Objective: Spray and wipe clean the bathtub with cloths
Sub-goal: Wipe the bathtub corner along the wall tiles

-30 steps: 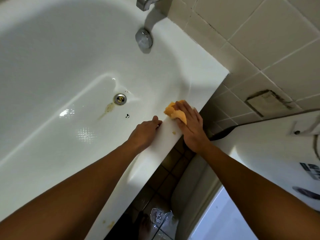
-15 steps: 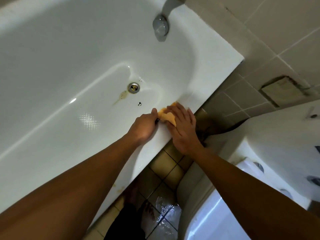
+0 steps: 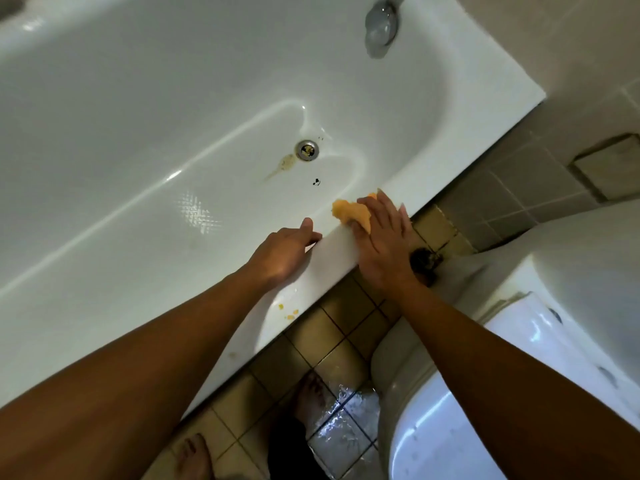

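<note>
While left hand (image 3: 280, 258) rests on bathtub rim (image 3: 329, 252); right hand (image 3: 384, 244) presses cloth (image 3: 348, 211)

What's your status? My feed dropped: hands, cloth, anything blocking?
Right hand pressing orange cloth on tub rim. Left hand resting on rim. Yellow crumbs on rim, nothing blocking the wipe.

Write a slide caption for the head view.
Right hand presses orange cloth on bathtub rim, left hand rests alongside.

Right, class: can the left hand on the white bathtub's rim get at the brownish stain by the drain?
Probably yes: the left hand holds nothing, and only bare white bathtub lies between it and the brownish stain; the orange cloth is off to one side.
</note>
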Available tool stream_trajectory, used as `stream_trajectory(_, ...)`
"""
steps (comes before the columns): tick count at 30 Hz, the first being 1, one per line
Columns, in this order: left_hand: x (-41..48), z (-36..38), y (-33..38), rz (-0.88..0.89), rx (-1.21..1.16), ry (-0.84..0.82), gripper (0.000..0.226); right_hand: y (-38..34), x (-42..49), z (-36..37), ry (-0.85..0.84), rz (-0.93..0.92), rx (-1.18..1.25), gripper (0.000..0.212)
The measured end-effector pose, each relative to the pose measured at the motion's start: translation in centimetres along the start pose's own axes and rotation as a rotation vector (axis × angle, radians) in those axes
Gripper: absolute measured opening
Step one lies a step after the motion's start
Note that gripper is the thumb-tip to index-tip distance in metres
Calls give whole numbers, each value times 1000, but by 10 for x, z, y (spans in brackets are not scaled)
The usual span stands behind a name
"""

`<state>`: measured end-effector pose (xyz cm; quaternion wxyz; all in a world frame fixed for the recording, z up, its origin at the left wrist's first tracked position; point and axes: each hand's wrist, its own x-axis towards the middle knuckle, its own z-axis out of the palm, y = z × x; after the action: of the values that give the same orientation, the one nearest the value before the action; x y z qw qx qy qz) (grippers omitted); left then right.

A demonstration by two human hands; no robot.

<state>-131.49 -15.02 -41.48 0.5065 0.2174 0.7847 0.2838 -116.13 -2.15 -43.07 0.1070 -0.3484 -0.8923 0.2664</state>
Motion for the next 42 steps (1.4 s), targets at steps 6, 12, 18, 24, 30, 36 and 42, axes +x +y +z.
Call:
stream_trajectory(6,-39,-19,-29,-72,39,13,50,-49,-58,33,-134,-177,-34,44)
stream_trajectory(12,-73,-47,-80,-13,-48,-15,57,-91,-73,49,-34,78,141,41)
stream_trajectory(18,-103,-59,-118,-31,-114,8,58,-118,-104,73,-30,53,152,38)
stream_trajectory(24,-137,-80,-164,-11,-136,9,56,-171,-142,110,45,123,116,43)
stream_trajectory(30,-170,-90,-205,7,-139,-1,57,-185,-156,113,31,161,149,46)
stream_trajectory(36,-188,-94,-232,-51,-189,32,59,-227,-195,140,49,138,196,34)
stream_trajectory(42,-196,-89,-237,-62,-237,90,62,-261,-209,158,110,155,134,41)
